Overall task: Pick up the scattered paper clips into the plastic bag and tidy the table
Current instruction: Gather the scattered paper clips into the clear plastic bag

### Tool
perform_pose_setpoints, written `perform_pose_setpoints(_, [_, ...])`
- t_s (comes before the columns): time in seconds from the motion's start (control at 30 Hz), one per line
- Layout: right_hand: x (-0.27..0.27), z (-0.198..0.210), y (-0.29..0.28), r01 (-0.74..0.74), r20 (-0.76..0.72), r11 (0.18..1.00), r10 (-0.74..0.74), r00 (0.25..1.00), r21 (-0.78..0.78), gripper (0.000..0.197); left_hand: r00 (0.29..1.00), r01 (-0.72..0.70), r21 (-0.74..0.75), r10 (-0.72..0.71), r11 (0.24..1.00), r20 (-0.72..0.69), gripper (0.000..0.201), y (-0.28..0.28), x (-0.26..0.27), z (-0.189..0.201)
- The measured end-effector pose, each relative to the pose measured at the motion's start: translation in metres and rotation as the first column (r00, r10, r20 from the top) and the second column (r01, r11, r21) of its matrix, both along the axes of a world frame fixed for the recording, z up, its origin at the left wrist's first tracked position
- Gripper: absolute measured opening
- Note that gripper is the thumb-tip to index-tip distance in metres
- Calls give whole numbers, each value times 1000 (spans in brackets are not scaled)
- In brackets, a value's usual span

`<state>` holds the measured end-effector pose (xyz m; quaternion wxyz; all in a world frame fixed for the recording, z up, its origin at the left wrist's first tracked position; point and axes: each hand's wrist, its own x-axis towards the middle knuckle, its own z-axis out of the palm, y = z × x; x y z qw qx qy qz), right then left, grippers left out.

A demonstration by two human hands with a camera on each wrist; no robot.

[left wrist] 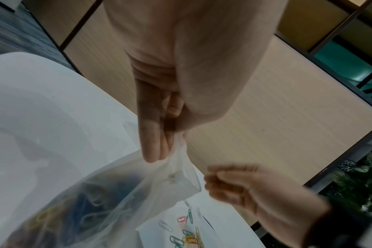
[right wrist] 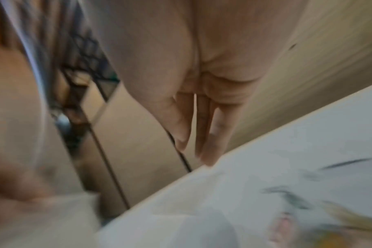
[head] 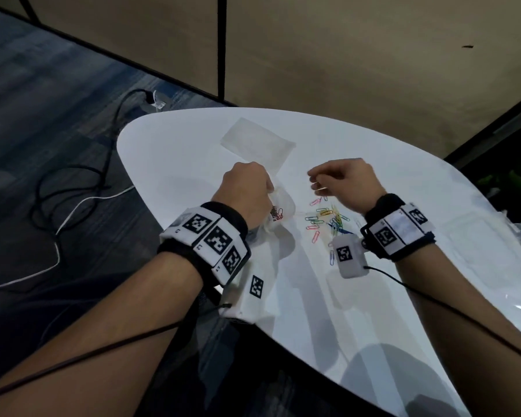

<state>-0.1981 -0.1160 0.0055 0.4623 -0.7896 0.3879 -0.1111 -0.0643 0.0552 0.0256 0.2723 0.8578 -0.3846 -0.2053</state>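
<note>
The left hand (head: 247, 188) pinches the plastic bag (left wrist: 138, 193) by its rim, mouth facing three o'clock. The right hand (head: 346, 179), nearer the paper clips (head: 325, 221) on the worktop (head: 178, 152), hovers fingers (left wrist: 223, 188) loosely curled; whether they hold anything is unclear. The clips lie at its six o'clock.

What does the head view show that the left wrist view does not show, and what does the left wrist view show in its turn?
Only the head view shows both wrist bands, a second flat plastic bag lying farther back on the table, and cables on the floor.

Only the left wrist view shows how the left hand pinches the rim of the plastic bag between fingers and thumb, and the many clips inside it.

Both show the right hand near the bag and loose paper clips lying on the table.
</note>
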Motion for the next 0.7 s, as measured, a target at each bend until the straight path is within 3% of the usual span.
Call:
perform_pose_setpoints(0.07, [-6, -22, -28, 14, -319, 979, -80, 944, -205, 28, 1000, -3, 1, 3, 1000, 3, 27, 1, 2, 0])
perform_pose_setpoints(0.13, [-10, -45, -43, -67, -596, 978, -67, 800, -200, 43, 1000, -9, -2, 9, 1000, 4, 28, 3, 5, 0])
perform_pose_setpoints(0.17, [-10, -54, -46, -79, -639, 984, -41, 768, -157, 48, 1000, -9, -5, 9, 1000, 0, 29, 3, 7, 0])
perform_pose_setpoints(0.27, [1, -75, -43, -73, -567, 987, -20, 824, -141, 55, 1000, -4, -2, 4, 1000, -1, 31, 4, 9, 0])
perform_pose_setpoints(0.33, [10, -82, -35, -185, -567, 970, 64, 822, -159, 54, 1000, 0, -4, 0, 1000, -2, 31, 4, 9, 0])
perform_pose_setpoints(0.43, [10, -89, -12, -507, -669, 842, 270, 692, -184, 55, 1000, 1, -4, -1, 1000, -2, 30, 3, 7, 1])
perform_pose_setpoints(0.57, [-26, -102, 14, -750, -784, 590, 296, 546, -299, 61, 1000, 0, -10, 1, 1000, 10, 30, 4, 7, 3])
perform_pose_setpoints(0.63, [-53, -106, 15, -771, -814, 552, 260, 519, -316, 59, 1000, 1, -7, -1, 1000, 7, 29, 4, 6, 3])
perform_pose_setpoints(0.7, [-71, -107, 11, -747, -807, 576, 237, 542, -332, 55, 1000, 5, -2, -5, 1000, -2, 29, 4, 5, 3])
